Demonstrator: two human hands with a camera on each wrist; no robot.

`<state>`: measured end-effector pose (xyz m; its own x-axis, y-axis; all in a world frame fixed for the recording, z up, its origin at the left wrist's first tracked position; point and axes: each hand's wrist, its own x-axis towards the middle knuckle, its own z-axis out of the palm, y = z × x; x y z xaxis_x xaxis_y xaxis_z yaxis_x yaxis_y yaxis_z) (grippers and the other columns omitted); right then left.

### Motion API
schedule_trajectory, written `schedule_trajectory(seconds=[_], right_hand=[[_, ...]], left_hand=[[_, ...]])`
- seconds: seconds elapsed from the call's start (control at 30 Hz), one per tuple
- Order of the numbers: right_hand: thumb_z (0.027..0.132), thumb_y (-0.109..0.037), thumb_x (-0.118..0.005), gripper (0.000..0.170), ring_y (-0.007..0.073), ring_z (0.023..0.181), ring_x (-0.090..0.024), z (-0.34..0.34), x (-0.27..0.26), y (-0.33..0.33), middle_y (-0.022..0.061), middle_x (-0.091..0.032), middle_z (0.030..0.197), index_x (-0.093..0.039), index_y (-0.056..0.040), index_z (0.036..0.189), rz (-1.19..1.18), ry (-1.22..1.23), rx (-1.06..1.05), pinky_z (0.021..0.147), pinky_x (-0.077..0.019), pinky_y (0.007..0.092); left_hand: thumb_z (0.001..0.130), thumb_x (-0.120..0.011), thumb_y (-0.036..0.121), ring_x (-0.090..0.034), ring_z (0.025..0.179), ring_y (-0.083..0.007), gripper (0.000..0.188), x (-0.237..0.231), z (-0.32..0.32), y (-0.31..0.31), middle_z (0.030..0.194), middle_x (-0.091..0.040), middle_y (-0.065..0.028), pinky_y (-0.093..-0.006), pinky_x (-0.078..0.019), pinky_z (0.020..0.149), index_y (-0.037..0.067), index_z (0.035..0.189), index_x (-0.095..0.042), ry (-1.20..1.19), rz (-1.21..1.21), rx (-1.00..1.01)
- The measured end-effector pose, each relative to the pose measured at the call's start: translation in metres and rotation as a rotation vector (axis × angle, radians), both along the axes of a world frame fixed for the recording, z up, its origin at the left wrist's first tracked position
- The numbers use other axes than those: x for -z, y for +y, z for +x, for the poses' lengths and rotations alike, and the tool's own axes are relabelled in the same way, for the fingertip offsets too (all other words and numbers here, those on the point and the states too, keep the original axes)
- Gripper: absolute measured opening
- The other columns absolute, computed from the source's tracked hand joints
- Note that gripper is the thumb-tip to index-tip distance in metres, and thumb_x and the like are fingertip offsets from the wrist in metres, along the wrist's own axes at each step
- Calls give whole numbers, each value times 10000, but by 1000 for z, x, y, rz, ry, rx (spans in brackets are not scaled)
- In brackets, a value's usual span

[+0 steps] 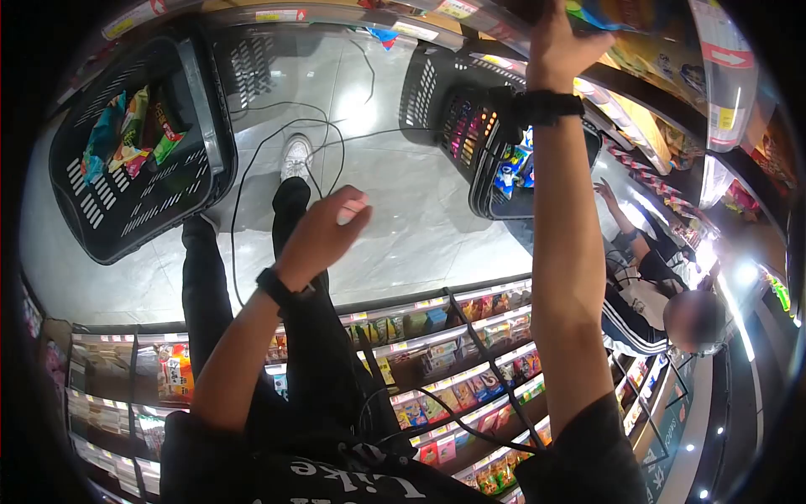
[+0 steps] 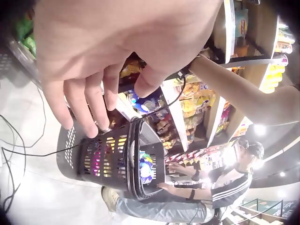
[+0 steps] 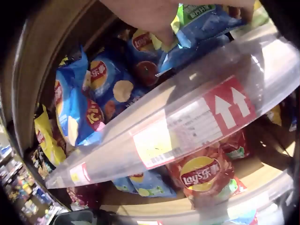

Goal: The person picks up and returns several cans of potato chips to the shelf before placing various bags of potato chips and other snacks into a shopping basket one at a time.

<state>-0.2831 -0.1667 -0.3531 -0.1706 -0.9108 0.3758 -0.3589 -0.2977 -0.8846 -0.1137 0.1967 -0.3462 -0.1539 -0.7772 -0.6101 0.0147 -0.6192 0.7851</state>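
Observation:
My right hand (image 1: pixel 564 55) reaches into a snack shelf at the top right of the head view. In the right wrist view, that hand (image 3: pixel 150 16) grips a blue chip bag (image 3: pixel 206 26), thumb at the bag's left corner; the other fingers are mostly hidden. More blue chip bags (image 3: pixel 110 79) stand beside it behind a clear shelf guard (image 3: pixel 117 131). My left hand (image 1: pixel 323 235) hangs over the floor, holding nothing. Loosely bent fingers of this left hand (image 2: pixel 126 42) show in the left wrist view.
A black basket (image 1: pixel 225 143) with several snack bags stands at left. Another black basket (image 1: pixel 480 197) with blue packs (image 1: pixel 514 168) is below the shelf. Cables (image 1: pixel 239 202) loop across the floor. Another person (image 2: pixel 229 187) crouches beyond the second basket. Snack shelves (image 1: pixel 495 395) line the near side.

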Motion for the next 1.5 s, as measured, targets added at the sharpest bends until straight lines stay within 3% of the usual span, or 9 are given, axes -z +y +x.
schedule_trajectory(seconds=[0.23,0.3,0.43,0.6,0.83,1.1,1.23,1.4,1.5], right_hand=[[827,-121,-854,609,224,1163,-561,43,-109,111,174,-563,1276,-472,65,1262,339,-43,-161,993,-464,354],[902,-69,-769,396,143,969,-649,63,-107,168,82,-680,1120,-577,27,1235,300,-7,-84,912,-499,297],[770,-95,-882,770,222,1131,-589,109,-96,285,151,-570,1259,-410,49,1362,557,23,-171,976,-491,350],[752,-146,-898,836,255,1138,-601,175,-78,368,200,-566,1257,-394,36,1394,735,304,-481,965,-505,373],[957,-131,-720,497,126,1016,-613,257,-64,383,107,-650,1165,-494,15,1374,1463,-247,-477,829,-516,271],[992,-224,-684,339,102,873,-638,313,34,387,20,-684,975,-615,-22,1256,1375,38,-764,757,-544,275],[971,-228,-700,327,67,726,-617,343,93,375,25,-671,849,-642,-4,1202,1375,146,-651,602,-518,262],[919,-290,-643,320,397,1032,-691,335,213,362,220,-725,1077,-723,-47,1111,1102,596,-771,899,-549,445],[913,-316,-635,345,387,1047,-688,337,243,352,217,-728,1075,-724,-62,1129,897,876,-794,920,-544,459]], left_hand=[[983,-653,179,-685,978,-177,209,36,75,55,1000,-716,-80,-298,-510,838,29,1128,-638,16,79,-184],[980,-652,165,-678,990,-173,208,33,100,62,1033,-713,-79,-277,-490,856,34,1141,-636,75,99,-235],[1050,-512,342,-669,1072,-183,383,9,147,53,1145,-710,-96,-313,-455,968,31,1257,-599,238,252,-406],[1082,-421,457,-600,1210,-177,553,-12,189,74,1349,-598,-100,-357,-441,1046,27,1423,-491,447,138,-537],[1021,-642,330,-637,1035,-91,472,-30,254,109,1153,-687,-51,-241,-489,909,1,1351,-562,297,257,-713],[933,-749,384,-685,939,-139,554,67,309,145,1052,-686,-125,-294,-584,676,-30,1227,-527,155,223,-803],[875,-763,453,-701,967,-275,653,153,340,147,1078,-702,-228,-366,-551,834,-89,1194,-584,-140,334,-594],[885,-683,351,-649,1092,-450,463,244,340,149,1061,-701,-282,-451,-509,926,-51,1112,-648,-327,330,-597],[889,-671,322,-655,1083,-441,413,228,348,142,1048,-705,-273,-462,-509,917,-42,1084,-652,-419,295,-475]])
